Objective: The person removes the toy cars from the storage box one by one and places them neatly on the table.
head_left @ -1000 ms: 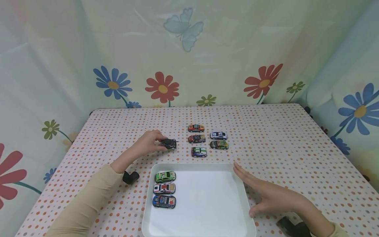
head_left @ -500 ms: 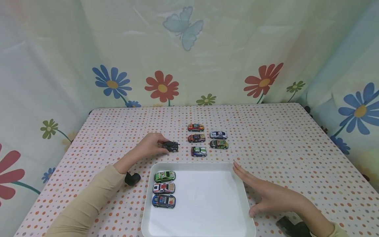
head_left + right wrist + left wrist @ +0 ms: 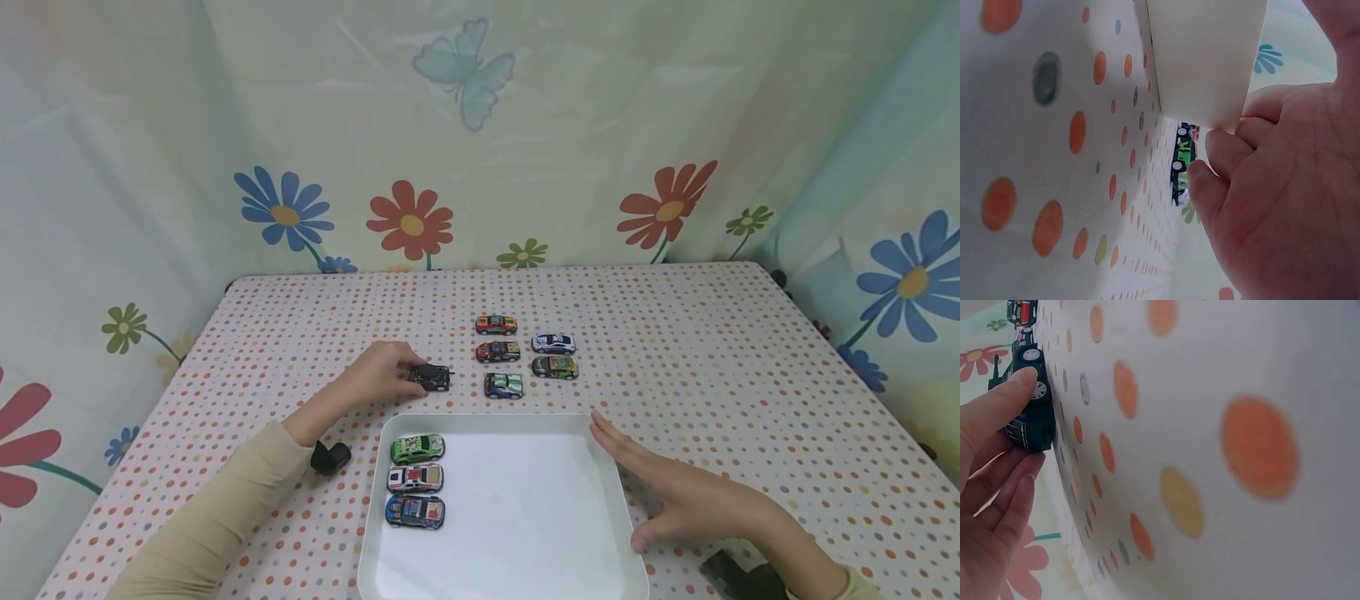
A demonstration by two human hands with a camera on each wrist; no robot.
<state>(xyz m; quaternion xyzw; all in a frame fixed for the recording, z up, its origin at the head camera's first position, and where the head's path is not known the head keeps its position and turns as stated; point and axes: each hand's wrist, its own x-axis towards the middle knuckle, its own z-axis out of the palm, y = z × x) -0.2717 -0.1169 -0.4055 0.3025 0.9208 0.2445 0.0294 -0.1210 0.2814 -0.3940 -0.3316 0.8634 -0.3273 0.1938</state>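
Beside tray (image 3: 609, 467), left hand (image 3: 378, 372) pinches black car (image 3: 432, 377), lengthwise left-right.

I am working at a table (image 3: 675, 333) covered with a white cloth dotted in orange, yellow and grey. Lying directly on it: a white tray (image 3: 525, 517) at the near edge, and beyond the tray five toy cars (image 3: 517, 354) sitting in two short columns (three on the left, two on the right). A black toy car (image 3: 431, 377) is standing on the cloth just left of them, its wheels touching the surface in the left wrist view.
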